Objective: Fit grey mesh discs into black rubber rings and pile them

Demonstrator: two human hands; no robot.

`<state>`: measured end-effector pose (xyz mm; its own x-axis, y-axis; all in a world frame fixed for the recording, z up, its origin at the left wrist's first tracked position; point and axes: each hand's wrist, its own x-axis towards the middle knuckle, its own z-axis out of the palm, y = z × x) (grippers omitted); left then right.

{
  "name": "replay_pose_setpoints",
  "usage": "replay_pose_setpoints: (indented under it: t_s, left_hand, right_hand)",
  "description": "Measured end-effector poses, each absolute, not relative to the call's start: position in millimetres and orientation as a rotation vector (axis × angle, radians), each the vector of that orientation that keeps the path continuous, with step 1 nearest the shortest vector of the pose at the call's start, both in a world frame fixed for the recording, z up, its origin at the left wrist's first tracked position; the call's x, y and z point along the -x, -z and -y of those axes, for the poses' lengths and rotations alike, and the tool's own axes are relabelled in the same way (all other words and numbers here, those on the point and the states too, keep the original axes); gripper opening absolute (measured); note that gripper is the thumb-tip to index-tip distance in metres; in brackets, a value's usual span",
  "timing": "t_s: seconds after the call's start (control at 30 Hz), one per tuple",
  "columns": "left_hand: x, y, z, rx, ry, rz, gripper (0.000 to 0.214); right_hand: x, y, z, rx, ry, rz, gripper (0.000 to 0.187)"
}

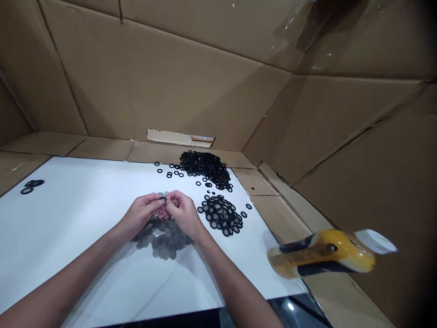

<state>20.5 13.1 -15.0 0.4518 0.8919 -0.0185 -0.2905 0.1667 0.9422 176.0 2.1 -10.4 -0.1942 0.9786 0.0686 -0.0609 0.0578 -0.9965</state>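
My left hand [147, 210] and my right hand [180, 210] meet over the white board, fingertips pinched together. Between them is a small black rubber ring [163, 199], gripped by the left thumb and fingers. The right fingers press at the same ring; a thin disc in them may be there, but is too small to make out. Under my hands lies a loose pile of grey mesh discs [165, 241]. To the right sits a heap of black rings with grey discs inside [221, 215]. Behind it rises a larger pile of plain black rings [205, 166].
A yellow bottle [324, 253] with a white cap stands at the right edge of the white board [85, 218]. Several black rings [31, 186] lie far left. Cardboard walls [191, 82] enclose the back and right. A cardboard strip [169, 137] lies at the back.
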Motion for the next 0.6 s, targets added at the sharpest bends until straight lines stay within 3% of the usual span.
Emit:
replay_pose_setpoints:
  t_s: [0.2, 0.6]
  left_hand:
    - [-17.9, 16.3, -14.1, -1.064, -1.001, -0.719, 0.017]
    - [-18.2, 25.4, -14.3, -1.105, -1.159, -0.824, 0.019]
  right_hand:
    - [-175.1, 0.9, 4.6, 1.125, -1.094, 1.468, 0.003]
    - [-167.3, 3.8, 3.7, 1.131, -1.232, 1.264, 0.019]
